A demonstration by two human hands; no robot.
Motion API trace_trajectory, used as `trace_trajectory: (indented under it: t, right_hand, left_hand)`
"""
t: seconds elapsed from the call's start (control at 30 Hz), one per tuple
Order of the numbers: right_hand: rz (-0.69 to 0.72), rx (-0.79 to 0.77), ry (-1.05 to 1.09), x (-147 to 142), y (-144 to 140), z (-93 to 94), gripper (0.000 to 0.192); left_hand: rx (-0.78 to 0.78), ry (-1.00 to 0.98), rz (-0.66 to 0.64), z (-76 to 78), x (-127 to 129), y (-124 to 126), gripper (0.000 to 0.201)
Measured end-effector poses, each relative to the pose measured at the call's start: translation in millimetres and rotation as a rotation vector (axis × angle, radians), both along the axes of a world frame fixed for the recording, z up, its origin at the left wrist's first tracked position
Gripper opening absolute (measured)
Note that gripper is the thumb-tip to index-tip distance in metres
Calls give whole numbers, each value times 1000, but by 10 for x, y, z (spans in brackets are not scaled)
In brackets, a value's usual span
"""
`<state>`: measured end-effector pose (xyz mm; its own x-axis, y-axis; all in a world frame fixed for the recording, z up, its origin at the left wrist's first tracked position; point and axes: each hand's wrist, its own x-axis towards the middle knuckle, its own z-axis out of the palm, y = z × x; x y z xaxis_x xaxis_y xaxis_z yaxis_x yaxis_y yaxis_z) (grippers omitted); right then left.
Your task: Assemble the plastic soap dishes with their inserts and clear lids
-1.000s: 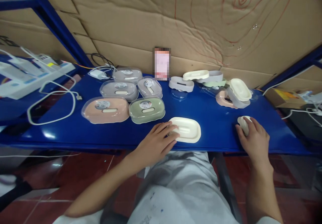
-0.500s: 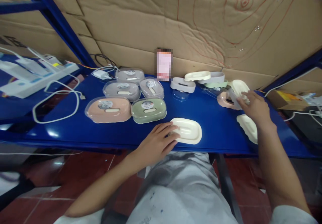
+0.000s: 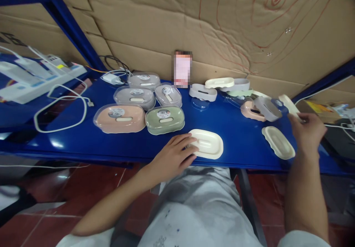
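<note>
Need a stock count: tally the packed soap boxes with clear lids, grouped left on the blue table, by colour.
Grey oval plastic soap boxes: 3
Pink oval plastic soap box: 1
Green oval plastic soap box: 1
Total: 5

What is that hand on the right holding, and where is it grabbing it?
The right hand holds a cream soap-dish part by its near end, lifted off the blue table.

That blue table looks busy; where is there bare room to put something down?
The blue table is bare between the cream dish under the left hand and the cream tray by the right hand. The front left strip below the pink box is free. The back row is crowded.
</note>
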<state>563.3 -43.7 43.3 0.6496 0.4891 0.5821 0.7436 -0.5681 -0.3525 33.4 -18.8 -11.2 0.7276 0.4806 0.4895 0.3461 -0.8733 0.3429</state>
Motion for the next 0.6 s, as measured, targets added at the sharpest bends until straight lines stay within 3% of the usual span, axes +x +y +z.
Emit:
trace_trajectory:
  t: [0.13, 0.27, 0.37, 0.5, 0.6]
  right_hand:
    - [-129, -21, -30, 102, -580, -313, 44]
    - [-29, -84, -56, 142, -836, -530, 41]
    - [98, -72, -112, 103, -684, -450, 52]
    - [417, -149, -196, -118, -205, -242, 64]
    - [438, -277, -168, -291, 91, -185, 62]
  left_hand:
    - [-3, 2, -4, 7, 1, 2, 18]
    - [-2, 8, -1, 21, 4, 0, 18]
    - [-10, 12, -4, 32, 7, -2, 18]
    - [-8, 1, 2, 31, 9, -2, 16]
    - [-4, -38, 6, 7, 6, 0, 11]
